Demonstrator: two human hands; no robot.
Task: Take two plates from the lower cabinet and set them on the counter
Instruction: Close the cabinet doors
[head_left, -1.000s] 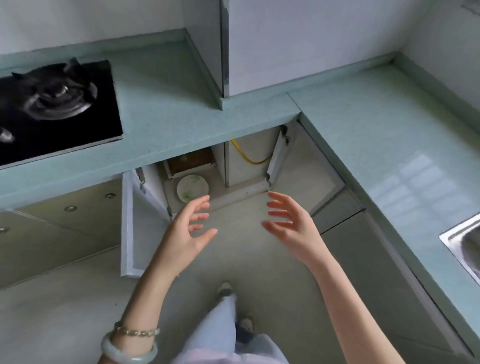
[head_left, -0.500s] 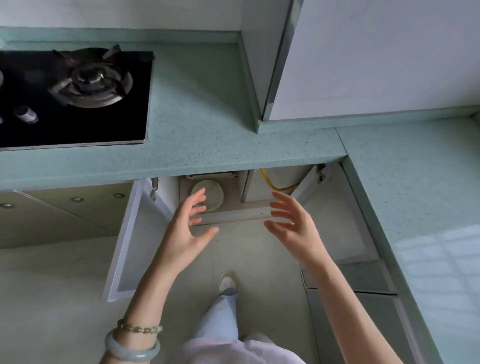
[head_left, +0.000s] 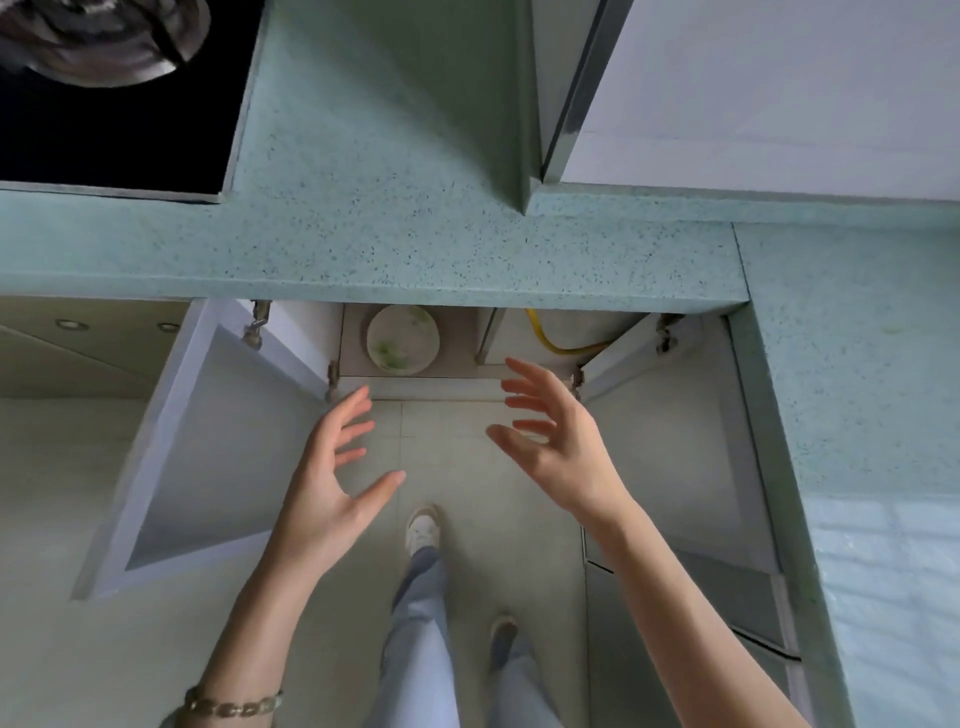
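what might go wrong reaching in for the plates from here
The plate sits well back under the counter overhang, so lifting it out may clip that edge. The open left door and right door flank the left hand and right hand; an arm may knock one. Only one plate face shows, so a second underneath might slide.

A round, pale plate (head_left: 402, 340) with faint green markings lies flat on the bottom of the lower cabinet (head_left: 355, 358), left of its upright divider. The cabinet stands wide open. Whether a second plate lies under the first cannot be told. The speckled, pale green worktop (head_left: 415, 244) overhangs the plate's far rim and turns a corner at the right.
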